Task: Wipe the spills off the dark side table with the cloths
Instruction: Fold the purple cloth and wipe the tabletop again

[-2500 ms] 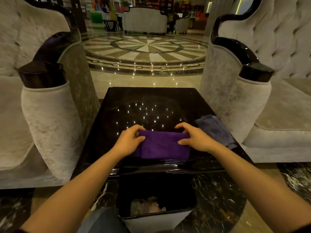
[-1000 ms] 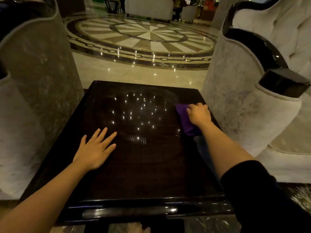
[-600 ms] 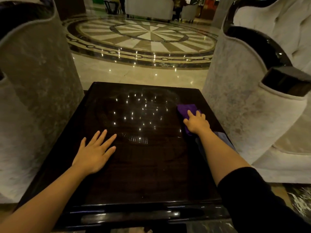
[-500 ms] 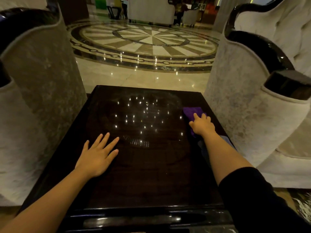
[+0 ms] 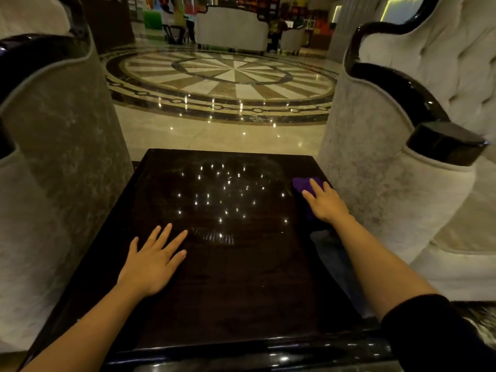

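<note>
The dark glossy side table [image 5: 236, 285] fills the middle of the head view, with faint smears and light reflections on its far half. A purple cloth [image 5: 300, 183] lies at the table's right edge. My right hand [image 5: 326, 202] presses flat on the purple cloth, covering most of it. My left hand [image 5: 154, 260] rests flat on the table's near left part, fingers spread, holding nothing. A grey-blue cloth [image 5: 328, 244] lies along the right edge, mostly hidden under my right forearm.
Pale velvet armchairs with dark glossy arm caps stand close on both sides, the left armchair [image 5: 59, 162] and the right armchair [image 5: 397, 167]. Polished marble floor [image 5: 222, 130] lies beyond the table's far edge. More sofas stand far back.
Both hands first held the purple cloth at the near edge. My right hand has since slid it along the right edge to the far right, while my left hand lies flat on the table.
</note>
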{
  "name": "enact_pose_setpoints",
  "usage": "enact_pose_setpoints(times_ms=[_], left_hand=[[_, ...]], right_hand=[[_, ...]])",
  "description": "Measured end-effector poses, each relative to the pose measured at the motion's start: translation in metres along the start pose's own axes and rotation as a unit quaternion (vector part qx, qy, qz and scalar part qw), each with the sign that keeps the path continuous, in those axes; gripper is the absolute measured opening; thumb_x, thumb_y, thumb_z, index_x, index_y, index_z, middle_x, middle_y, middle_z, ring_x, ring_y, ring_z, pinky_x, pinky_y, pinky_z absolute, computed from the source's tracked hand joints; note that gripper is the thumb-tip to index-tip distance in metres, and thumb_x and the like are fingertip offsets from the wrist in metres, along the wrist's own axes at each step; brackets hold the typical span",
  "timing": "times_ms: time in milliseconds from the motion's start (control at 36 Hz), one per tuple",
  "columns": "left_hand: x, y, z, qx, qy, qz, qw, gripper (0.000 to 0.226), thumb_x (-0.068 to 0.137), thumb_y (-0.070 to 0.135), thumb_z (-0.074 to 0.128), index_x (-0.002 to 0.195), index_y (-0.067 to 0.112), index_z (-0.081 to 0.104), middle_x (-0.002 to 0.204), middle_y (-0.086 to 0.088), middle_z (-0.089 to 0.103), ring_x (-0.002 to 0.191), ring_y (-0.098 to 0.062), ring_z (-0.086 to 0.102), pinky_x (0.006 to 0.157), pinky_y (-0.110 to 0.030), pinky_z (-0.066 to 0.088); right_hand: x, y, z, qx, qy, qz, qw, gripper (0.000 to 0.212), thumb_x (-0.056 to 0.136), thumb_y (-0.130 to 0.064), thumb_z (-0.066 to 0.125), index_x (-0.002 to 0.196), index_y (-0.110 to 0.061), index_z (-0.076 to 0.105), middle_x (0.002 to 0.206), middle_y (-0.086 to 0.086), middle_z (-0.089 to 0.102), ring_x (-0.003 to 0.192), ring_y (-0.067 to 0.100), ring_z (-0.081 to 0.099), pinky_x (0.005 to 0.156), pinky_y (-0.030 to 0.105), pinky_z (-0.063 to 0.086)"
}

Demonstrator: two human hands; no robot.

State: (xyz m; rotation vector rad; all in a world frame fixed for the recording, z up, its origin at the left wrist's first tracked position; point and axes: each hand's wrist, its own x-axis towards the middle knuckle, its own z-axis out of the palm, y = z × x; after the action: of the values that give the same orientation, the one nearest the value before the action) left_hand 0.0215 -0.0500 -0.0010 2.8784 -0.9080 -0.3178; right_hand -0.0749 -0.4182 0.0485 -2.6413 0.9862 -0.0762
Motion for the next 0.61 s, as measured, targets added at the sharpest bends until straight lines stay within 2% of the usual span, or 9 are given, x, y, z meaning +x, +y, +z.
enact_pose_setpoints(times_ms=[139,306,417,528,611], left_hand=[[-0.002,0.000,0.001,0.003,-0.003,0.002,1.000,0.053,0.094,0.049,0.014,0.141,0.039,-0.007,0.156,0.002,-0.010,0.143,-0.016,-0.013,0.115,-0.050,-0.004],[0.000,0.001,-0.001,0.001,-0.005,0.005,1.000,0.052,0.094,0.049,0.015,0.142,0.039,-0.004,0.156,0.001,-0.009,0.143,-0.017,-0.012,0.115,-0.050,-0.004],[-0.001,0.002,-0.001,-0.008,-0.006,0.003,1.000,0.052,0.094,0.048,0.017,0.142,0.039,-0.001,0.157,0.001,-0.008,0.143,-0.018,-0.010,0.115,-0.050,-0.004],[-0.003,0.003,-0.004,-0.007,0.003,-0.001,1.000,0.052,0.094,0.048,0.017,0.143,0.038,0.001,0.157,-0.001,-0.006,0.144,-0.019,-0.008,0.115,-0.050,-0.002],[-0.005,0.007,-0.006,0.013,0.000,-0.012,1.000,0.051,0.094,0.048,0.015,0.143,0.037,0.001,0.157,-0.003,-0.004,0.144,-0.022,-0.006,0.116,-0.049,0.002]], right_hand=[[-0.026,0.008,-0.014,-0.013,0.020,-0.056,0.998,0.055,0.094,-0.046,0.029,0.143,-0.026,0.012,0.154,0.018,0.010,0.140,0.035,0.014,0.114,0.043,0.016],[-0.080,0.035,-0.018,-0.004,0.020,-0.058,0.998,0.060,0.090,-0.049,0.039,0.141,-0.035,0.011,0.154,0.018,0.005,0.142,0.032,0.007,0.115,0.039,0.011],[-0.112,0.059,-0.005,-0.015,-0.008,-0.030,0.999,0.064,0.088,-0.051,0.042,0.141,-0.036,0.010,0.153,0.024,0.002,0.141,0.036,0.006,0.115,0.042,0.011],[-0.127,0.063,0.014,-0.001,-0.067,0.002,0.998,0.069,0.087,-0.055,0.040,0.142,-0.034,0.005,0.154,0.020,-0.002,0.141,0.037,0.004,0.116,0.048,0.014],[-0.131,0.056,0.026,-0.011,-0.049,0.010,0.999,0.069,0.087,-0.056,0.038,0.142,-0.032,0.003,0.155,0.017,0.003,0.141,0.037,0.009,0.114,0.051,0.018]])
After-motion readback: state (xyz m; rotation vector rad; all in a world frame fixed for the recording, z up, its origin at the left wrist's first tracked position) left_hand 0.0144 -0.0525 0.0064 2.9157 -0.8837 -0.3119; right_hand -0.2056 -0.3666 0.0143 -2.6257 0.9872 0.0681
